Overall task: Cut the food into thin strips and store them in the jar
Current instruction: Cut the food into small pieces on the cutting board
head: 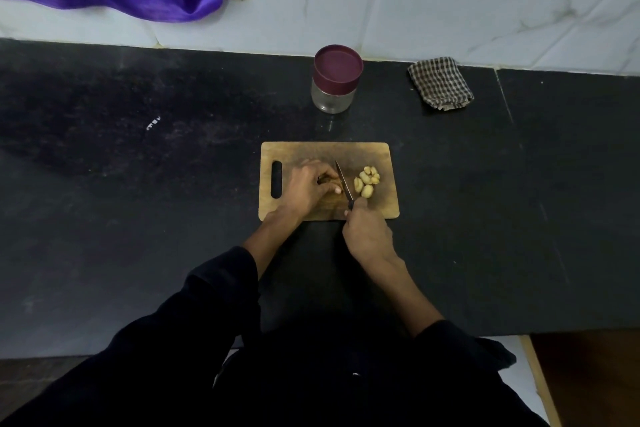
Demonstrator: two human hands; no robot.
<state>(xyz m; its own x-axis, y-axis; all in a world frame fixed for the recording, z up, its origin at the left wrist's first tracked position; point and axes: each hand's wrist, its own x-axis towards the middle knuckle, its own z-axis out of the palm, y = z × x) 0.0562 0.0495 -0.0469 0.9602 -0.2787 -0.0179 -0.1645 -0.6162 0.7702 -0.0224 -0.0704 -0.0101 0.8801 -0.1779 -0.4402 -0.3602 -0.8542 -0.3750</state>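
Food is held on a board by the left hand; a knife is gripped by the right hand; far, a lidded jar.

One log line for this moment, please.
stage: cutting | left hand: holds food on board | right hand: grips knife | jar: lid on

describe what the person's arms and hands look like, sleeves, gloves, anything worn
Both arms wear dark, near-black long sleeves, pushed up so the forearms are bare. The left hand and right hand are bare: no gloves, and no rings, watch or bracelet that can be made out. The sleeves show no markings.
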